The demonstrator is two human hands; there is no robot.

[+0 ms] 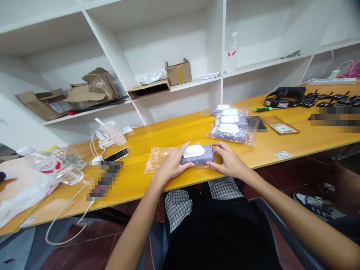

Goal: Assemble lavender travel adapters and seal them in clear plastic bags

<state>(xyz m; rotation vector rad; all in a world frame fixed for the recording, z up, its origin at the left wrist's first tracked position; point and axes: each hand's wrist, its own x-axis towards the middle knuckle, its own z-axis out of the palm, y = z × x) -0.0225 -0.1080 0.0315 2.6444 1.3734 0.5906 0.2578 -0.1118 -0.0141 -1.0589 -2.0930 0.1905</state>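
Observation:
A purple-grey oblong case (208, 155) with a white oval piece on its upper face lies near the table's front edge. My left hand (176, 160) grips its left end, thumb along the near side and fingers over the far side. At the other end, my right hand (225, 157) pinches the case's right edge between thumb and fingers. A clear plastic bag (153, 159) spreads out to the left, partly under my left hand and around the case. Farther back on the right, several similar bagged cases (229, 133) lie in a row.
A phone (116, 154), a plastic cup (114, 132), white cables and water bottles (46, 163) stand to the left. On the right lie a green-handled screwdriver (263, 109), a framed banknote (282, 128) and a black headset (284, 97). Shelves with cardboard boxes (180, 73) rise behind.

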